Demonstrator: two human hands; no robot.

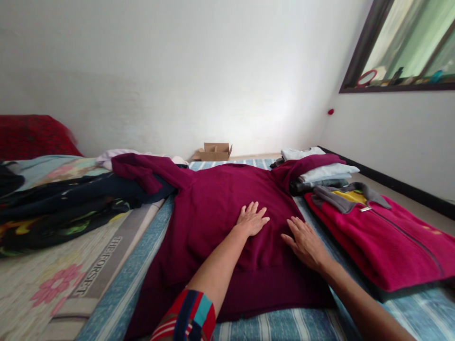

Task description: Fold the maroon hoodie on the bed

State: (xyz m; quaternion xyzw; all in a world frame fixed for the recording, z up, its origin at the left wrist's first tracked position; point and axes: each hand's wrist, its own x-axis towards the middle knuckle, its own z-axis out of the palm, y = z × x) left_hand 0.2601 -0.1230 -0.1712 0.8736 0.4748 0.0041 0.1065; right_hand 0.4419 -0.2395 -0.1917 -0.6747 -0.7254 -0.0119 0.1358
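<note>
A dark magenta long-sleeved top (213,213) lies spread out on the bed, its neck end away from me and its hem toward me. Its left sleeve rests over dark clothes; the right one drapes across a folded stack. My left hand (252,219) lies on the middle of the top, fingers spread. Near the right edge of the same top is my right hand (306,240), with its fingers stretched out too. Neither hand grips anything.
Folded clothes (323,173) are stacked at the far right, behind a folded pink fleece jacket (384,237). Dark garments (81,199) lie at left on a flowered mat (95,246). A cardboard box (216,151) stands by the wall. Blue striped cloth (135,255) covers the bed.
</note>
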